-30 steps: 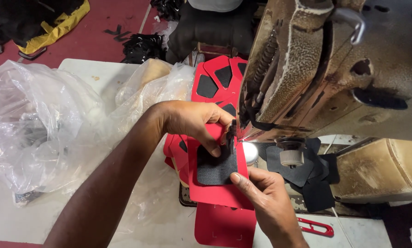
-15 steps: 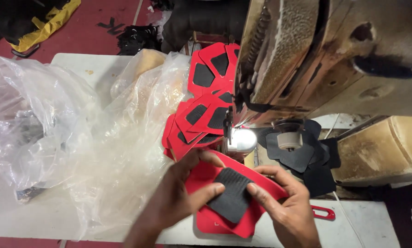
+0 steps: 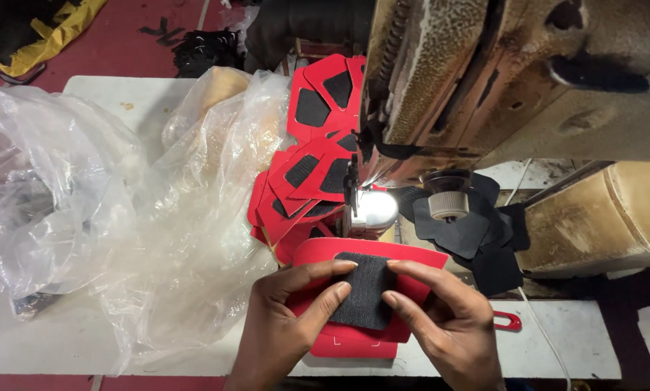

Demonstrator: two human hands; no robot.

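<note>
White tabletop runs under everything, red floor showing beyond its far edge. Biggest thing in view is the worn tan sewing machine, looming over the right and far side, its needle area lit just past the hands. Left of it sprawls a heap of crumpled clear plastic bags, covering most of the near-left table. Between bags and machine sits a fanned stack of red panels with black patches; right of the needle, under the machine arm, lie loose black cut pieces.

Now to the hands, near centre. Both are on one curved red panel, held just this side of the needle, its long axis running left to right. On top of it sits a dark textile patch, its long side pointing near to far. Left hand comes in from the left, thumb and forefinger pinched onto the patch's left edge. Right hand mirrors it from the right, fingertips pressing the patch's right edge. Fingers are nearly closed, flat on the fabric; neither hand is nearer than the other. The needle lies straight beyond the patch, close by.
</note>
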